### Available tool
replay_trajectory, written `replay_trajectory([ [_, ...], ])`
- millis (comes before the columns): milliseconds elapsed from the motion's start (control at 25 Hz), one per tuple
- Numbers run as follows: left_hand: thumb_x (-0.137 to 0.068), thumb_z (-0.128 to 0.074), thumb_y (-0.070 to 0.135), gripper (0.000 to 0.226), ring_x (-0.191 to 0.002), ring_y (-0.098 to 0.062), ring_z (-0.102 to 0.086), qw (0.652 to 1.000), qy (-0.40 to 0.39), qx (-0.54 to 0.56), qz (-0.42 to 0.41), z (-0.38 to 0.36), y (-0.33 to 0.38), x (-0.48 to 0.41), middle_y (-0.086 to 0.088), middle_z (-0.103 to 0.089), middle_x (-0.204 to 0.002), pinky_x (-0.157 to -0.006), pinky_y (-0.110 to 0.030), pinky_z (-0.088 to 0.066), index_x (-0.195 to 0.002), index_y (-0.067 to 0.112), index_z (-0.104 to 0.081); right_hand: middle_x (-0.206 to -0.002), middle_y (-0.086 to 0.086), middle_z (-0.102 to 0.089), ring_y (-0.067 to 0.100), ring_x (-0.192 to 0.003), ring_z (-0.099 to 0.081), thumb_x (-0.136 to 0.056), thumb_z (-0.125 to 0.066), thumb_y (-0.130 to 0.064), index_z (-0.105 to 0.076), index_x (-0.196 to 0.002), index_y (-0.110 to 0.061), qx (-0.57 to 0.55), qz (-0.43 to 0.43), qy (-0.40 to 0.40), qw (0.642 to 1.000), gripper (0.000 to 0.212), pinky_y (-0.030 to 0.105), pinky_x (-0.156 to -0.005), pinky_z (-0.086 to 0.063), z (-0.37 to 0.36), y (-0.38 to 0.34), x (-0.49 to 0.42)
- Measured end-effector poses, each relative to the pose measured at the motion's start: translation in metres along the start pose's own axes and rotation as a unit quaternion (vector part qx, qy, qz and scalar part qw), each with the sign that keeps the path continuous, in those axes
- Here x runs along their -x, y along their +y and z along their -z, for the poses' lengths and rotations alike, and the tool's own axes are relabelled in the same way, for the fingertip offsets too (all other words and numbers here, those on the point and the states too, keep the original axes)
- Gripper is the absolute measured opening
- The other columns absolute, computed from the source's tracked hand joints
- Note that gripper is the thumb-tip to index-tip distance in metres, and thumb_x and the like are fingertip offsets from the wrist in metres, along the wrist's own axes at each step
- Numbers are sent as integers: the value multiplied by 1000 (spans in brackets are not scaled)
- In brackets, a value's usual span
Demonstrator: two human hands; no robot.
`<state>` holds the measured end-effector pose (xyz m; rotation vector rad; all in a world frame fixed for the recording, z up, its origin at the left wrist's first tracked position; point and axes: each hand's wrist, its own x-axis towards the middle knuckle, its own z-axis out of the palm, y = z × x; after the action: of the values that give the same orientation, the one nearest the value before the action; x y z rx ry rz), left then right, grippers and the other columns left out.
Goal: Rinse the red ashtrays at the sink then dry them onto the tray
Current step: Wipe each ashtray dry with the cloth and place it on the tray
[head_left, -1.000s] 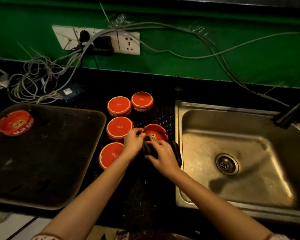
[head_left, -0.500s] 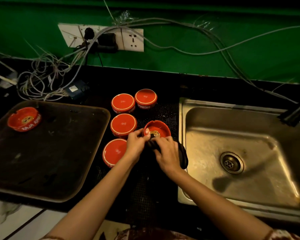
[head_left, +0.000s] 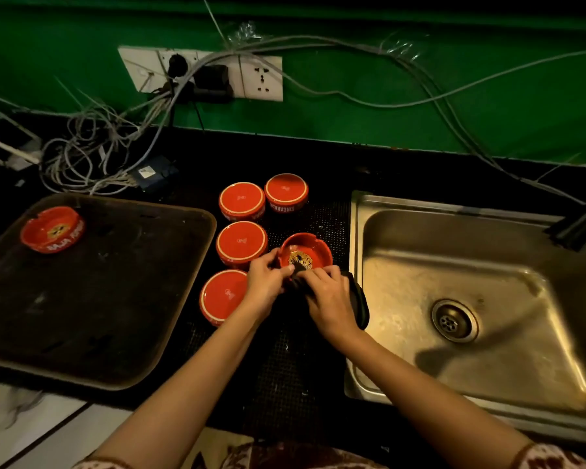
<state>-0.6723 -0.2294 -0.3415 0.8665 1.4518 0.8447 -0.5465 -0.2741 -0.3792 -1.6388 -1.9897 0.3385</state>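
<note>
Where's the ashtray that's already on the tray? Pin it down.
Head view: the ashtray sits upright in the far left corner of the tray, well left of the upside-down ashtrays.

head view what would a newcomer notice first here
Both hands work on an upright red ashtray beside the sink: the left hand grips its rim, the right hand presses a dark cloth into it. Four upturned ashtrays sit just left of it, and a lone ashtray rests in the far left corner of the tray. Behind, a tangle of cables hangs below wall sockets.
</note>
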Motion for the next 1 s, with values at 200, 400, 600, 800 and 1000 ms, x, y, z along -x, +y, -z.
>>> replay_trajectory([
  [200, -82, -67, 1, 43, -92, -29, -66, 997, 35, -70, -11, -1, 16, -6, -8, -65, -98, -83, -46, -56, -124, 4, -56, -107, -2, -63, 20, -100, -43, -85, -48, -27, -59, -116, -17, 93, 98, -27, 990, 34, 38, -75, -47, 13, 19, -3],
  [400, -84, -64, 3, 14, -77, -33, -67, 996, 72, -53, 6, 26, 27, 0, -23, -68, -93, -71, -46, -58, -80, 11, -55, -119, 5, -61, 25, -100, -42, -80, -63, -6, -60, -120, -13, 72, 136, 6, 988, 40, 41, -75, -50, 13, 17, -18],
  [600, -85, -66, 11, 23, -59, -16, -62, 993, 116, -33, -8, 71, 36, 19, -14, -66, -78, -51, -27, -53, -105, 3, -60, -120, 10, -60, 28, -99, -43, -80, -66, 1, -61, -122, -8, -11, 121, 52, 991, 44, 33, -81, -49, 17, -8, -37],
  [800, -82, -68, 9, 25, -78, -29, -67, 986, 160, 47, 13, 116, 46, 41, -24, -69, -89, -70, -39, -59, -101, -7, -65, -119, 6, -61, 27, -96, -43, -81, -63, 3, -62, -121, -8, -76, 142, 34, 986, 41, 30, -84, -45, 15, -48, -58],
  [1000, -83, -64, 1, 12, -81, -28, -66, 965, 180, 182, 48, 166, 52, 53, -20, -66, -86, -74, -43, -58, -91, -6, -59, -116, 7, -61, 26, -100, -42, -80, -63, 3, -62, -122, -9, -106, 144, 12, 984, 43, 34, -89, -43, 3, -96, -74],
])
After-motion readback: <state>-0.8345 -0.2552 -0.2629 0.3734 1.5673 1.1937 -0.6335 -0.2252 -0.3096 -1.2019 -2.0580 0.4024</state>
